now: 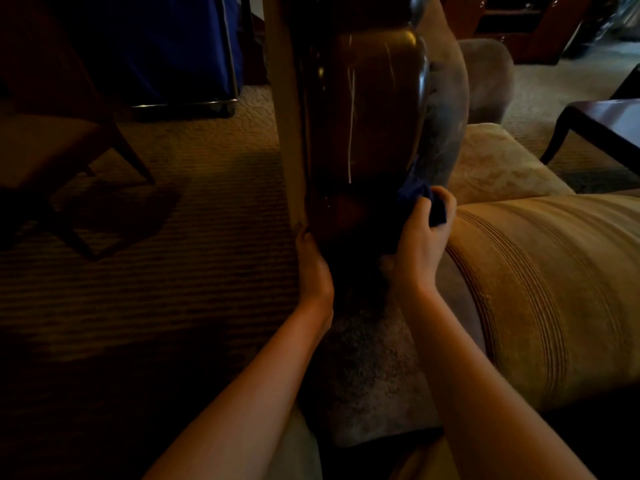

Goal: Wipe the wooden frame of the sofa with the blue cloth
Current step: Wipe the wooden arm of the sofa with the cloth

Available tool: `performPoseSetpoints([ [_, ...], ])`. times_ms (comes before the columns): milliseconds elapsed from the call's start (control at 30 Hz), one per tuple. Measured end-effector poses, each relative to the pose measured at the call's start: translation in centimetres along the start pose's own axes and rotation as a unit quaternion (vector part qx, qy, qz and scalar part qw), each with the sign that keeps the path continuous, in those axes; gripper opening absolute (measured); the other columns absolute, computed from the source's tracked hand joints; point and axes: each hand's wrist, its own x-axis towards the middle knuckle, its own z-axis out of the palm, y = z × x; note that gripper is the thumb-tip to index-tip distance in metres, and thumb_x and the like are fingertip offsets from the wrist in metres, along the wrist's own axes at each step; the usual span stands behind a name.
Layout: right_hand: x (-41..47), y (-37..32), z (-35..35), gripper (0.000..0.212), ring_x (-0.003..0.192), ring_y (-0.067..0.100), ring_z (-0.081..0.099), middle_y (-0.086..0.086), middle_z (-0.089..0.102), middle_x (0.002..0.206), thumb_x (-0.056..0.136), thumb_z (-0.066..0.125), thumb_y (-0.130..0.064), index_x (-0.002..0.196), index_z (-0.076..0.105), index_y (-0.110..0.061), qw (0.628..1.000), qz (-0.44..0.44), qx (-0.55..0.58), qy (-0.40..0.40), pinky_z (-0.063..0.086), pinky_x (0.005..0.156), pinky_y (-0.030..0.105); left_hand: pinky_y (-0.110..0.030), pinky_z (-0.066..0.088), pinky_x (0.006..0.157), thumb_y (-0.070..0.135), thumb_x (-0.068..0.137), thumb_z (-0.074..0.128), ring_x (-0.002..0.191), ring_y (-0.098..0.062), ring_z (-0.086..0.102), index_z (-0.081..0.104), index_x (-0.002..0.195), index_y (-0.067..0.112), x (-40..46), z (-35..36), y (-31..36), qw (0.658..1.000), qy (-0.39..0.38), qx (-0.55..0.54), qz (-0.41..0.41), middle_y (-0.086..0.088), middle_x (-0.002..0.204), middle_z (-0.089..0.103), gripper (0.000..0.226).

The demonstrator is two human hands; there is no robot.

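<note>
The sofa's dark, glossy wooden frame (367,109) runs up the middle of the view, with pale scratch lines on its top face. My right hand (420,240) grips the blue cloth (420,197) against the frame's right edge, where wood meets the upholstery. My left hand (313,268) rests along the frame's left side, fingers straight against it. The near end of the frame lies in deep shadow between my hands.
A tan striped cushion (550,289) lies to the right, a pale cushion (495,164) behind it. A dark wooden table (609,126) stands at far right. On the carpet (194,237) at left are a chair (62,143) and a blue cart (162,50).
</note>
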Motion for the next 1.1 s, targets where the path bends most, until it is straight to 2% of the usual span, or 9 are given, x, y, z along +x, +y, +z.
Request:
performPoseSetpoints([
  [167, -4.4, -1.7, 1.2, 0.025, 0.098, -0.002, 0.042, 0.011, 0.046, 0.112, 0.089, 0.059, -0.018, 0.111, 0.052, -0.012, 0.973, -0.209, -0.095, -0.032, 0.038, 0.089, 0.012, -0.011, 0.049, 0.076, 0.027, 0.104, 0.029, 0.101, -0.005, 0.059, 0.050, 0.122, 0.028, -0.5, -0.5, 1.2, 0.999, -0.044, -0.022, -0.011, 0.008, 0.117, 0.059, 0.028],
  [267, -3.7, -2.2, 2.9, 0.024, 0.093, -0.009, 0.038, 0.015, 0.049, 0.103, 0.090, 0.055, -0.019, 0.106, 0.053, -0.001, 0.964, -0.242, -0.102, 0.036, 0.034, 0.082, 0.007, -0.017, 0.050, 0.081, 0.036, 0.102, 0.030, 0.095, 0.001, 0.061, 0.053, 0.116, 0.033, -0.1, -1.4, 2.7, 0.999, -0.046, 0.006, -0.004, 0.014, 0.109, 0.061, 0.028],
  [467, -0.9, -2.1, 2.4, 0.017, 0.096, 0.011, 0.048, -0.001, 0.046, 0.098, 0.094, 0.051, -0.011, 0.107, 0.049, 0.000, 0.984, -0.113, -0.015, 0.134, 0.042, 0.084, 0.023, -0.038, 0.044, 0.101, 0.037, 0.102, 0.029, 0.117, -0.016, 0.054, 0.041, 0.139, 0.028, 0.9, -1.6, 5.9, 0.999, -0.021, -0.009, 0.040, 0.006, 0.127, 0.054, 0.041],
  [533, -2.1, -2.0, 2.5, 0.019, 0.093, 0.003, 0.044, 0.003, 0.045, 0.101, 0.091, 0.051, -0.007, 0.109, 0.049, -0.001, 0.980, -0.155, -0.060, 0.109, 0.041, 0.082, 0.021, -0.042, 0.043, 0.104, 0.041, 0.100, 0.032, 0.118, -0.018, 0.055, 0.045, 0.138, 0.027, 0.4, -1.0, 6.0, 0.998, -0.047, -0.034, 0.035, 0.001, 0.130, 0.057, 0.043],
  [633, -5.9, -0.2, 3.3, 0.030, 0.106, 0.023, 0.040, 0.016, 0.043, 0.115, 0.083, 0.053, -0.010, 0.112, 0.045, -0.013, 0.933, -0.296, -0.204, -0.004, 0.042, 0.087, 0.034, -0.040, 0.043, 0.102, 0.040, 0.098, 0.036, 0.120, -0.024, 0.054, 0.049, 0.134, 0.020, -0.6, -1.0, 5.7, 0.995, -0.059, -0.078, -0.009, -0.006, 0.129, 0.058, 0.044],
  [733, -6.0, 1.3, 4.1, 0.038, 0.109, 0.031, 0.036, 0.010, 0.037, 0.118, 0.080, 0.063, -0.002, 0.110, 0.045, -0.018, 0.869, -0.405, -0.274, -0.072, 0.042, 0.090, 0.050, -0.034, 0.050, 0.080, 0.040, 0.099, 0.031, 0.093, -0.025, 0.064, 0.061, 0.107, 0.016, -0.7, -2.2, 5.7, 0.977, -0.080, -0.172, -0.092, -0.010, 0.097, 0.069, 0.039],
  [800, -5.3, 1.0, 3.9, 0.038, 0.106, 0.030, 0.038, 0.010, 0.039, 0.116, 0.079, 0.063, -0.003, 0.109, 0.046, -0.019, 0.863, -0.420, -0.272, -0.070, 0.042, 0.089, 0.050, -0.035, 0.051, 0.078, 0.041, 0.100, 0.026, 0.088, -0.023, 0.066, 0.064, 0.102, 0.016, 0.2, -3.3, 5.7, 0.975, -0.084, -0.188, -0.087, -0.009, 0.091, 0.072, 0.045],
  [933, -4.5, -1.9, 3.0, 0.027, 0.105, 0.027, 0.041, 0.016, 0.054, 0.110, 0.082, 0.061, -0.008, 0.104, 0.050, -0.019, 0.886, -0.413, -0.211, -0.023, 0.044, 0.084, 0.048, -0.038, 0.047, 0.091, 0.038, 0.102, 0.026, 0.117, -0.029, 0.056, 0.053, 0.128, 0.010, 1.2, -4.1, 6.8, 0.977, -0.014, -0.196, -0.082, -0.015, 0.128, 0.059, 0.046],
  [1100, -0.8, -10.1, 4.7, 0.022, 0.103, 0.023, 0.040, 0.019, 0.061, 0.106, 0.082, 0.052, -0.009, 0.096, 0.068, -0.006, 0.869, -0.462, -0.171, 0.047, 0.046, 0.080, 0.048, -0.021, 0.040, 0.067, 0.033, 0.101, 0.031, 0.119, -0.011, 0.049, 0.045, 0.137, 0.016, -0.1, -1.9, 9.7, 0.991, -0.008, -0.128, -0.043, 0.004, 0.112, 0.060, 0.042],
])
